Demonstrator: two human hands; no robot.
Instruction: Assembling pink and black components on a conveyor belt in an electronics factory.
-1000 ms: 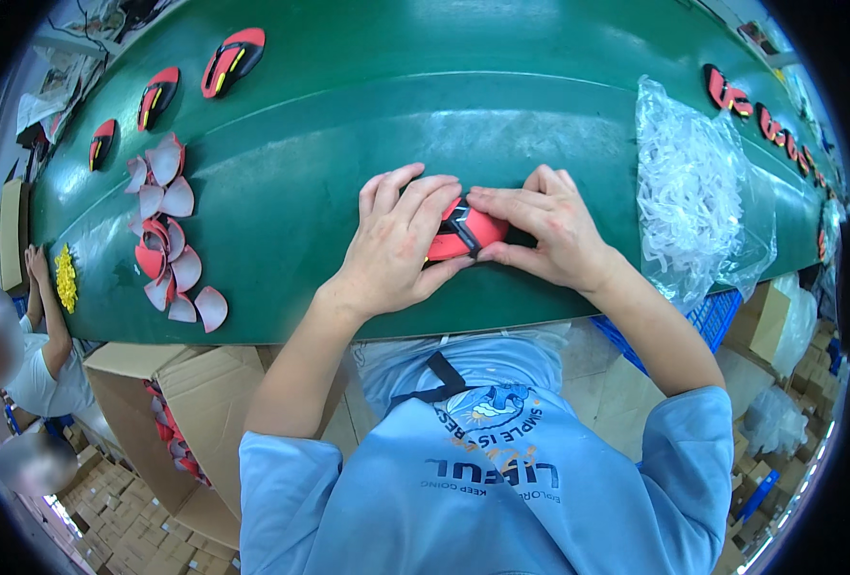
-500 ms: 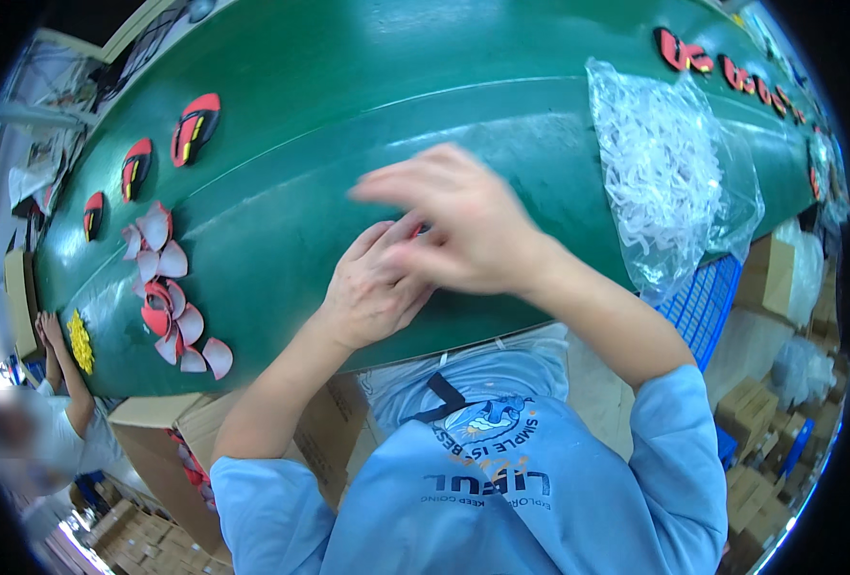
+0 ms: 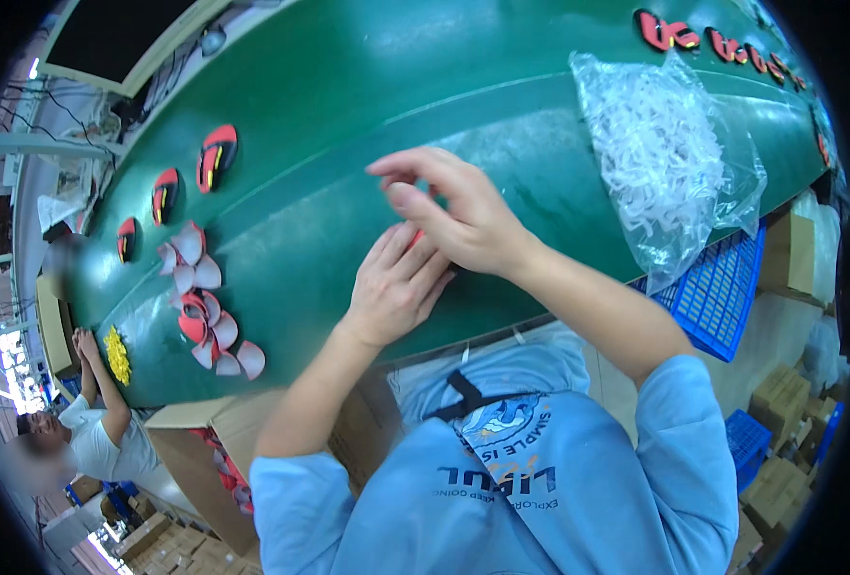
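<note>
My left hand is low over the green table, its fingers curled down together over something small. Only a bit of red shows between my hands; the rest is hidden. My right hand is raised just above and to the right of it, its index finger stretched out and its thumb apart, with nothing visible in its grip. Left of my hands lies a loose pile of curved red and pale pieces, some showing their pale side.
Red-and-black flip-flops lie at the far left, with more flip-flops at the far right. A clear bag of white strips rests at right, above a blue crate. Yellow pieces lie near a co-worker; a cardboard box stands below.
The view has shifted, so the table's things appear moved. My right hand's fingers have come slightly apart from my left hand; my left hand stays over the red thing.
</note>
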